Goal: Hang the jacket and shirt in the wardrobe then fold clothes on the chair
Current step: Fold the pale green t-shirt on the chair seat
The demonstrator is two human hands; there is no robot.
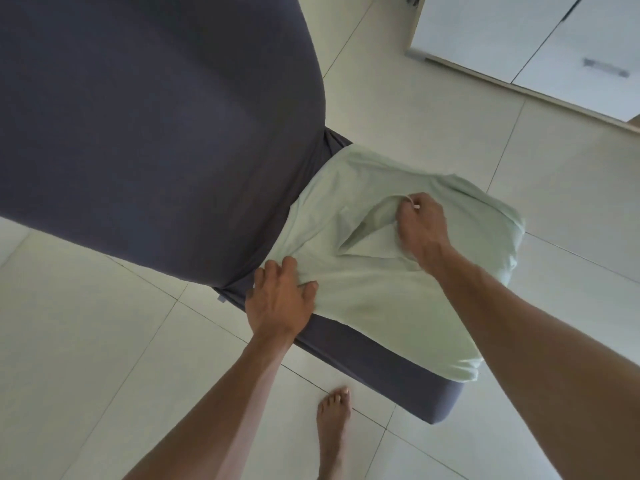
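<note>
Both hands, left hand (277, 299) and right hand (420, 223), grip unlabelled pale green shirt (374, 285) on chair (381, 368).

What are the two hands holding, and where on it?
Both hold the pale green shirt: the right hand pinches its collar, the left hand grips its edge by the chair back.

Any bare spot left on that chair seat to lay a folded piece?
Only a narrow dark strip of the grey padded chair seat shows, along its near edge below the pale green shirt. The rest is crowded: the shirt covers it, with the left hand and right hand gripping the cloth.
</note>
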